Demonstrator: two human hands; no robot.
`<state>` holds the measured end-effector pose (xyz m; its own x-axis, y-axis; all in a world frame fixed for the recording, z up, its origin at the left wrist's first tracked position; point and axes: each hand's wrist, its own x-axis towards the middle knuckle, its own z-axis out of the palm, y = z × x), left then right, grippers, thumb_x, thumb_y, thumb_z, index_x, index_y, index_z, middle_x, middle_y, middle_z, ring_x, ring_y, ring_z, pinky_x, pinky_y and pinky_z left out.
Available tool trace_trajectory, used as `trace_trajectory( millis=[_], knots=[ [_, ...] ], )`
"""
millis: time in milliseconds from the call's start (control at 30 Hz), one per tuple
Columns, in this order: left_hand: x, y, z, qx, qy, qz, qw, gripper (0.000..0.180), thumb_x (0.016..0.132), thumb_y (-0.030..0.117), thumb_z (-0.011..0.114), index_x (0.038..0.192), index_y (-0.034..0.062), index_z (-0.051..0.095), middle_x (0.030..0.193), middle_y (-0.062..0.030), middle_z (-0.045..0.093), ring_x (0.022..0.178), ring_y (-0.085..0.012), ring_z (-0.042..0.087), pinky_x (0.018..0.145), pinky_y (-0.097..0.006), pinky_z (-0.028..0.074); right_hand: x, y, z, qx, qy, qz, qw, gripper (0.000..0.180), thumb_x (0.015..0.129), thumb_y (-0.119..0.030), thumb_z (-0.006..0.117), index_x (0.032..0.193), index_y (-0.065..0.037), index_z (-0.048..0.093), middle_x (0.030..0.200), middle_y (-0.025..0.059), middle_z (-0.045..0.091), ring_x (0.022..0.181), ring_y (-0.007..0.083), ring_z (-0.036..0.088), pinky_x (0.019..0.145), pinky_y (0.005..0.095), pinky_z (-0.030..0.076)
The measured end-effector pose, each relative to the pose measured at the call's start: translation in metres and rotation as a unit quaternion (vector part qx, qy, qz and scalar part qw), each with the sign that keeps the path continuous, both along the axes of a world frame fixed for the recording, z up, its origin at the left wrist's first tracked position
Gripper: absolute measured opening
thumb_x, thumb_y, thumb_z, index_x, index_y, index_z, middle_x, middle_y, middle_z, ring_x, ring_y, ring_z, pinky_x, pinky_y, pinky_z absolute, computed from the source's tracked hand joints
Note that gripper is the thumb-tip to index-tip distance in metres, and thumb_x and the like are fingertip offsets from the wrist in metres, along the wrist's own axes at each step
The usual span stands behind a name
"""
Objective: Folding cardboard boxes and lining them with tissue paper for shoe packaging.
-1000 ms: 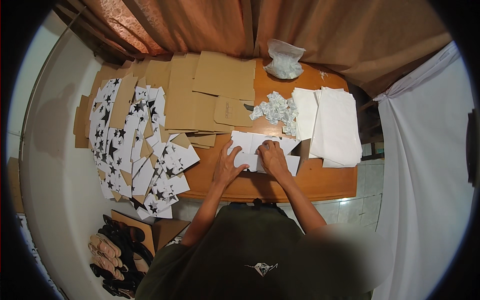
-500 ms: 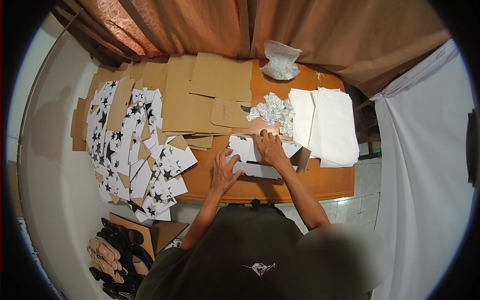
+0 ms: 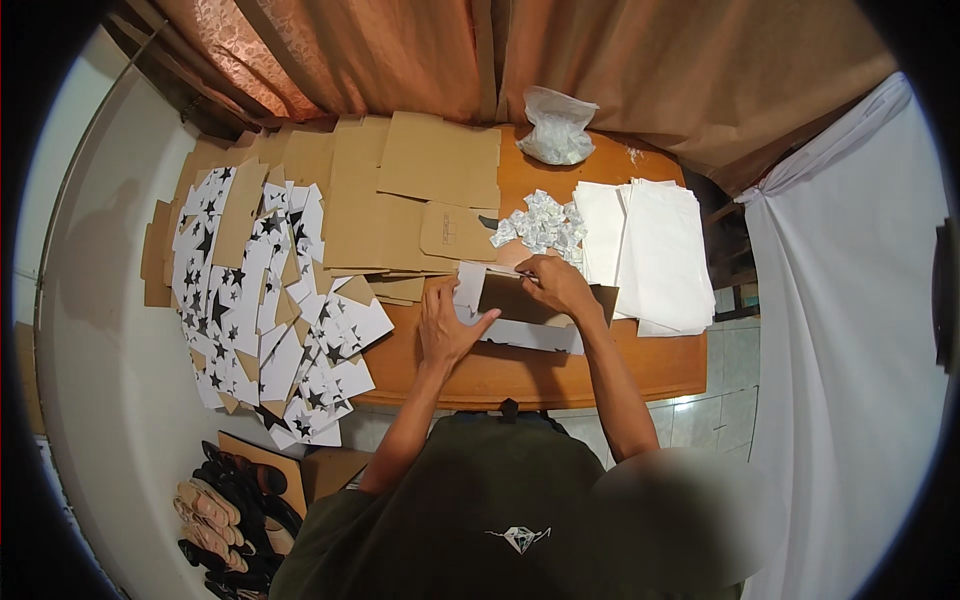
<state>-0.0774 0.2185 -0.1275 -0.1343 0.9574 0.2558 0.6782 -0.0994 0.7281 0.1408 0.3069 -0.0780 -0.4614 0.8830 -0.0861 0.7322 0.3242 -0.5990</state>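
Note:
A partly folded cardboard box lies near the table's front edge, white with black marks on some faces and brown inside. At its left end is my left hand, fingers against the left wall and thumb stretched over the near corner, holding it. My right hand is closed at the far side, fingertips pinching the top edge of the far panel. A brown flap sticks out at the box's right end, partly behind my right wrist. Beyond the box, small clear-and-white packets lie in a loose heap.
Flat brown cardboard blanks are stacked at the back left. Star-printed white pieces overlap at the far left. White sheets lie on the right, and a plastic bag sits at the back. Shoes are on the floor, lower left.
The white panel my right hand was pressing on is no longer over the box, and the brown inside shows. My right fingers have closed on the far edge; my left thumb has spread.

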Motion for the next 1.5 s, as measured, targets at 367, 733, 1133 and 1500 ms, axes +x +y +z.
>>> trace_trajectory(
  millis=[367, 733, 1133, 1500],
  knots=[
    [-0.027, 0.049, 0.01, -0.033, -0.084, 0.005, 0.996, 0.028, 0.099, 0.016, 0.053, 0.117, -0.0038, 0.06, 0.099, -0.0299, 0.069, 0.093, -0.0488, 0.067, 0.08, -0.05, 0.051, -0.012, -0.028, 0.0, 0.408, -0.063, -0.036, 0.91, 0.019, 0.082, -0.006, 0.065, 0.101, -0.004, 0.06, 0.098, 0.0139, 0.064, 0.096, 0.0317, 0.061, 0.084, 0.0405, 0.046],
    [-0.036, 0.056, -0.01, -0.053, -0.068, 0.025, 0.996, 0.028, 0.099, 0.009, 0.054, 0.124, -0.0033, 0.053, 0.101, -0.0302, 0.068, 0.097, -0.0509, 0.065, 0.082, -0.052, 0.051, 0.004, -0.09, -0.065, 0.229, -0.084, -0.001, 0.97, 0.046, 0.08, -0.033, 0.079, 0.117, -0.009, 0.065, 0.123, 0.0119, 0.062, 0.117, 0.0291, 0.054, 0.1, 0.0488, 0.039],
    [-0.029, 0.046, -0.002, -0.07, -0.088, -0.001, 0.994, 0.047, 0.099, 0.005, 0.051, 0.144, 0.0061, 0.038, 0.114, -0.0346, 0.063, 0.101, -0.0519, 0.063, 0.088, -0.052, 0.049, -0.007, -0.099, -0.056, 0.213, -0.111, -0.117, 0.964, 0.11, 0.066, -0.051, 0.088, 0.154, -0.013, 0.036, 0.16, 0.0177, 0.029, 0.147, 0.0353, 0.029, 0.115, 0.067, 0.014],
    [-0.025, 0.045, -0.005, -0.029, -0.066, -0.01, 0.997, 0.043, 0.1, 0.008, 0.05, 0.141, -0.0011, 0.04, 0.119, -0.0347, 0.062, 0.109, -0.0527, 0.061, 0.091, -0.052, 0.049, -0.006, -0.097, -0.059, 0.121, -0.189, -0.056, 0.973, 0.111, 0.07, -0.057, 0.082, 0.156, -0.01, 0.03, 0.155, 0.0175, 0.036, 0.144, 0.0358, 0.034, 0.113, 0.0682, 0.021]
  ],
)
